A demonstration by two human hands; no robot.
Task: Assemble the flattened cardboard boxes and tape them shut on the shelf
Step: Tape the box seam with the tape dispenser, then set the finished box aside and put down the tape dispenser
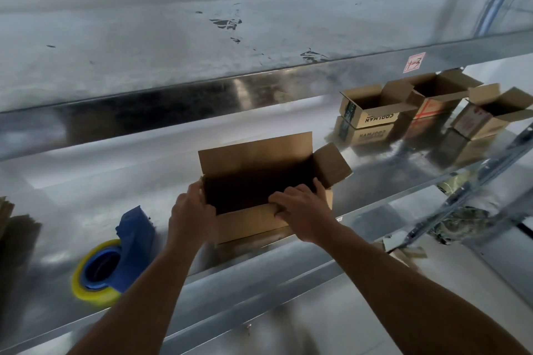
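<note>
Open cardboard box point(251, 225) sits at the front edge of the metal shelf point(86, 176), far flap standing up and right flap splayed out. My left grip point(191, 210) is curled round its left end, and my right grip point(302, 215) is clamped over the near rim by the right corner. Blue tape dispenser point(135, 233) lies just left of the box, with three more open boxes point(372, 117) further back on the right

a storeroom or warehouse: galvanized steel racking point(259, 86) runs across the frame, with a handwritten tag point(412, 62) on its beam at upper right, 3 open cardboard boxes point(432, 104) below it, and a tape dispenser point(115, 253) at lower left.
</note>
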